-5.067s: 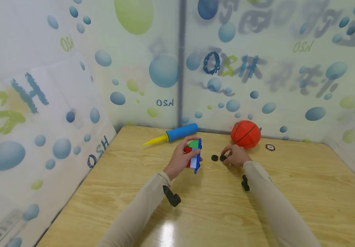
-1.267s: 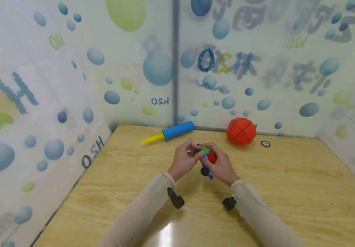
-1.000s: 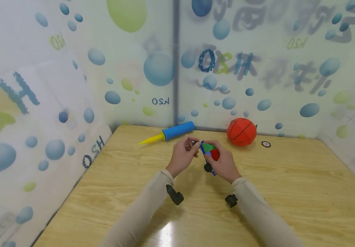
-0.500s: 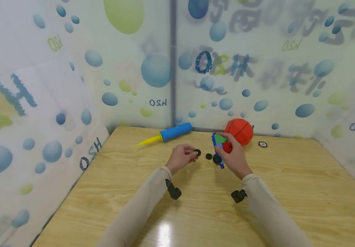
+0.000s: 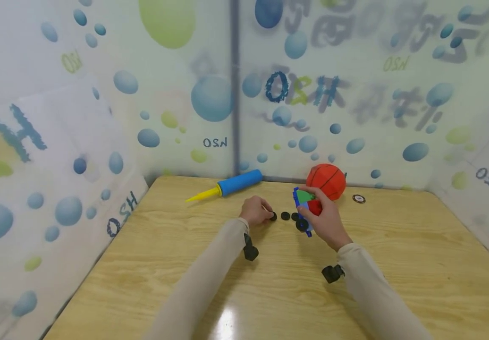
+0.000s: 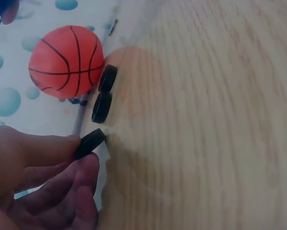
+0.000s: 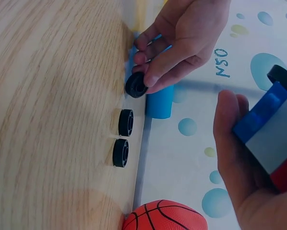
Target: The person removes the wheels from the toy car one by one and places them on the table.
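Note:
My left hand (image 5: 255,211) pinches a small black toy wheel (image 6: 90,143) between thumb and fingers, low over the table. Two more black wheels lie close together on the wood, the nearer wheel (image 7: 125,122) and the farther wheel (image 7: 120,153), in a row with the held one. My right hand (image 5: 327,219) grips a toy brick car (image 5: 305,208) with a blue base and green, red and light-blue bricks, raised and tilted on its side. A black wheel (image 5: 301,225) is on the car's lower end. My palm hides part of the car.
Behind the car sits a red basketball-patterned ball (image 5: 326,182). A blue and yellow hand pump (image 5: 240,182) lies at the back left, and a round chip (image 5: 358,199) at the back right. Bubble-printed curtains (image 5: 176,94) border the wooden table (image 5: 295,293).
Both hands were together at the car; the left came away with a wheel and lowered it toward the table. My right hand moved the car rightward, uncovering the wheels on the table.

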`<action>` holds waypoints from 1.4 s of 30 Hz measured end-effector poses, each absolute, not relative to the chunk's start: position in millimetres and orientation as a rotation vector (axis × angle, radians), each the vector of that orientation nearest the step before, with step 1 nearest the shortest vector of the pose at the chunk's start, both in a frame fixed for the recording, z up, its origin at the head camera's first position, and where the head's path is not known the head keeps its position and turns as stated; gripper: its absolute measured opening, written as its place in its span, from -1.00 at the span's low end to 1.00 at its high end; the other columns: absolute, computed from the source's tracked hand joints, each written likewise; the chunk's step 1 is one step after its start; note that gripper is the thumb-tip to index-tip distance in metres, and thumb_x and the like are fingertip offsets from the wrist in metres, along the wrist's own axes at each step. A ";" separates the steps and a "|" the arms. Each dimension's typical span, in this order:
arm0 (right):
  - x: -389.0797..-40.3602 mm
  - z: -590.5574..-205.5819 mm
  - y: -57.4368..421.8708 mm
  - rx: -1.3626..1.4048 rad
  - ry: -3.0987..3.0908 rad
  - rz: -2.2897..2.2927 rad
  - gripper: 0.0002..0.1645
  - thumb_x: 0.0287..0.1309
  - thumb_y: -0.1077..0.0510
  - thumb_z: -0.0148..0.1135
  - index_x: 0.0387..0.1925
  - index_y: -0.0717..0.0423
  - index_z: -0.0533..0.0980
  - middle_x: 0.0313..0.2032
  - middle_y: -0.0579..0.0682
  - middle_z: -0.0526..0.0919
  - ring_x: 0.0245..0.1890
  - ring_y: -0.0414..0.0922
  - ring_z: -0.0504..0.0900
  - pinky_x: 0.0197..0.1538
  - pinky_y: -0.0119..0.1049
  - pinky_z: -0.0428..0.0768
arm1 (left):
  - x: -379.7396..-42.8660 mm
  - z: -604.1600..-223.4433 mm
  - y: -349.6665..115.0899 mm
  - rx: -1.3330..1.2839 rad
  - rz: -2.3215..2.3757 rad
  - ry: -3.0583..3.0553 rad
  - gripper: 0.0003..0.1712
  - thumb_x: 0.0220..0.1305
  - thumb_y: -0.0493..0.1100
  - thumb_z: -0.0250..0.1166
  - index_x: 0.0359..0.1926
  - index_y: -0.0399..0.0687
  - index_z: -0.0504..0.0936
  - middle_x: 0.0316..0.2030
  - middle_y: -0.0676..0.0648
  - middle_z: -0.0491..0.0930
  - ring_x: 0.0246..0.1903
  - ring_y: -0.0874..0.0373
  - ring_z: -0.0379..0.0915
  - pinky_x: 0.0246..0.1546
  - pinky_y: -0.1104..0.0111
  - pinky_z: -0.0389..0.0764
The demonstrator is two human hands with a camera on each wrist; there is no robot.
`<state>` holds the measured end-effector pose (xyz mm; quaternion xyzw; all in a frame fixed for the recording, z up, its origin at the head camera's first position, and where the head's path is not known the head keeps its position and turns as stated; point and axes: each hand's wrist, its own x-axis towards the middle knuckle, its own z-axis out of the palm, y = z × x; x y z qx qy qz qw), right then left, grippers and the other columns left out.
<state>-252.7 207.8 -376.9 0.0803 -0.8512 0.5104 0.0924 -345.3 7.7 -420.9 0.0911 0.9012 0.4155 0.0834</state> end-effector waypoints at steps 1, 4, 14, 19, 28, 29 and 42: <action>-252.6 -377.2 207.4 0.242 -2.528 1.516 -0.40 0.36 0.15 0.21 0.39 -0.08 0.34 -0.04 0.21 0.55 -0.14 0.02 0.52 -0.21 -0.34 0.62 | -345.3 -421.1 8.3 0.268 1.235 2.698 -0.88 0.23 -0.22 0.42 -0.21 -0.12 0.79 -0.33 -0.13 0.79 -0.53 0.17 0.68 -0.43 0.42 0.62; -251.9 -378.1 205.8 0.247 -2.529 1.510 -0.40 0.36 0.15 0.21 0.39 -0.07 0.34 -0.06 0.22 0.54 -0.15 0.02 0.51 -0.23 -0.35 0.61 | -346.4 -423.6 9.1 0.257 1.192 2.745 -0.90 0.24 -0.21 0.41 -0.22 -0.09 0.79 -0.29 -0.12 0.78 -0.37 0.07 0.71 -0.28 0.31 0.68; -251.8 -383.1 203.6 0.251 -2.551 1.470 -0.40 0.34 0.15 0.23 0.37 -0.12 0.36 -0.11 0.20 0.54 -0.21 0.01 0.49 -0.29 -0.30 0.59 | -348.6 -424.6 5.6 0.270 1.032 2.871 -0.91 0.28 -0.19 0.36 -0.26 -0.08 0.77 -0.14 -0.12 0.74 -0.03 -0.10 0.62 0.04 0.10 0.65; -252.8 -384.7 202.5 0.265 -2.543 1.539 -0.40 0.35 0.13 0.23 0.38 -0.16 0.35 -0.03 0.21 0.53 -0.15 0.02 0.52 -0.22 -0.30 0.62 | -347.7 -420.3 -3.5 0.325 1.036 2.913 -0.84 0.34 -0.16 0.29 -0.18 -0.09 0.75 -0.14 -0.12 0.75 -0.13 -0.05 0.66 -0.08 0.13 0.69; -257.2 -384.6 202.6 0.187 -2.457 1.705 -0.39 0.43 0.09 0.15 0.43 -0.17 0.27 0.15 0.18 0.51 -0.01 -0.09 0.53 -0.04 -0.41 0.61 | -325.0 -397.7 -33.2 0.625 1.471 2.624 -0.79 0.41 -0.19 0.21 -0.04 -0.15 0.67 -0.16 -0.24 0.70 -0.27 -0.10 0.64 -0.31 0.25 0.64; -256.9 -383.9 202.0 0.188 -2.435 1.779 -0.39 0.44 0.08 0.13 0.44 -0.18 0.24 0.17 0.21 0.51 -0.03 -0.11 0.59 -0.04 -0.39 0.65 | -319.1 -393.6 -34.4 0.672 1.512 2.563 -0.79 0.41 -0.21 0.21 -0.01 -0.13 0.66 -0.17 -0.25 0.70 -0.27 -0.15 0.64 -0.31 0.19 0.65; -254.4 -374.9 193.3 0.319 -2.059 2.471 -0.37 0.54 0.01 -0.04 0.49 -0.40 0.03 0.15 -0.05 0.20 0.15 -0.07 0.32 -0.07 -0.45 0.66 | -271.9 -366.8 -9.2 1.115 1.538 2.208 -0.59 0.42 -0.27 0.21 0.23 0.10 0.50 -0.28 -0.16 0.58 -0.35 0.16 0.65 -0.26 0.37 0.66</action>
